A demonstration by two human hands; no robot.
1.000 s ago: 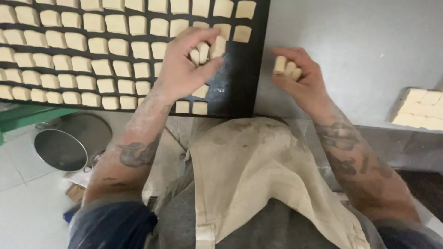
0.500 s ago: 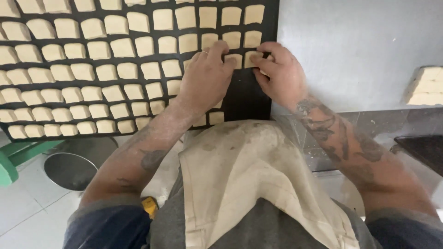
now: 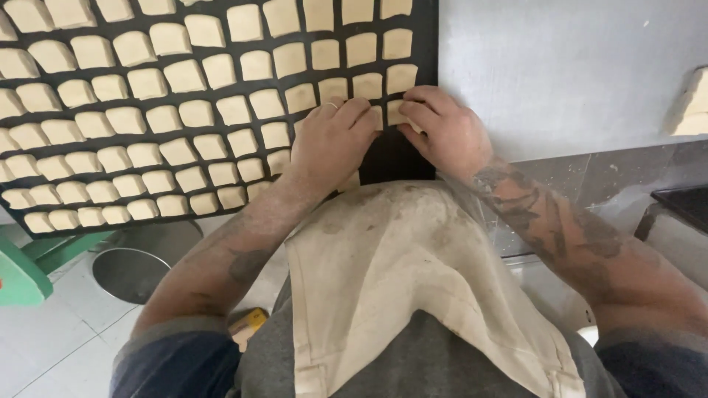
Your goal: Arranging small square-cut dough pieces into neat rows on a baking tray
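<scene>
A black baking tray fills the upper left, covered in rows of pale square dough pieces. My left hand lies palm down on the tray's near right part, fingers curled over a dough piece. My right hand is beside it at the tray's right edge, fingertips pinching a small dough piece down onto the tray. The two hands touch at the fingertips. A bare black patch of tray lies just below them.
The tray rests on a grey steel table. More pale dough sits at the far right edge. Below the tray are a round metal bowl, a green stand and a white tiled floor. My stained apron fills the foreground.
My right hand moved from the steel table onto the tray with dough pieces. Both hands then came together at the tray's right edge, and the view shifted so more rows show.
</scene>
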